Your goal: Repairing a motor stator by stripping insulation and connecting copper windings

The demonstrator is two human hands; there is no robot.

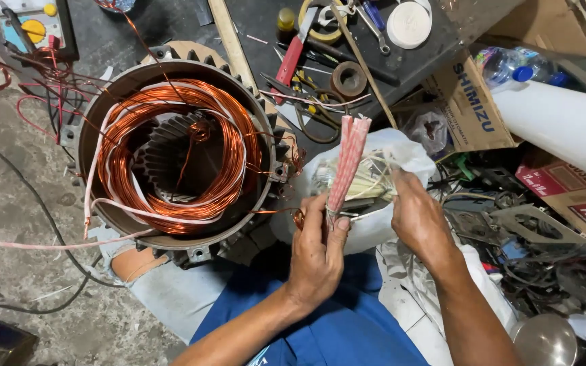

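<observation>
My left hand [317, 252] grips the lower end of a bundle of pink-and-white insulating sleeves [348, 159] that stands upright in front of me. My right hand [416, 215] reaches into a white plastic bag [401, 152] holding several pale thin strips [367, 184]; what its fingers hold is hidden. To the left stands a round motor stator [171, 156] with copper wire coils [228, 146] and white sleeved leads looped around its core.
A dark tray [388, 64] at the back holds a red-handled tool, pliers, tape rolls and a small yellow bottle. Cardboard boxes [473, 108], a plastic water bottle [513, 66] and a white roll lie at right. Red wires and a meter sit at far left.
</observation>
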